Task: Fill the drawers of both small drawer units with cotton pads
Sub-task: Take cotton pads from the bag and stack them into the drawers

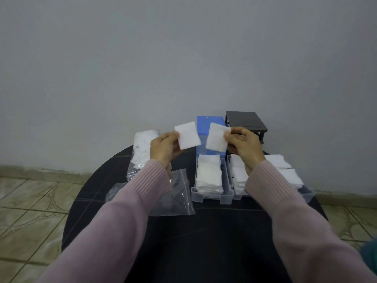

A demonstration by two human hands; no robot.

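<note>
Both clear plastic drawers [212, 196] are sitting part-filled near the desk's far edge; the left hand [163, 149] and right hand [243, 146] are each pinching one square white cotton pad [187, 135].

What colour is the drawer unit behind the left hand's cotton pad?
Blue drawer unit, seen in the head view.
</note>
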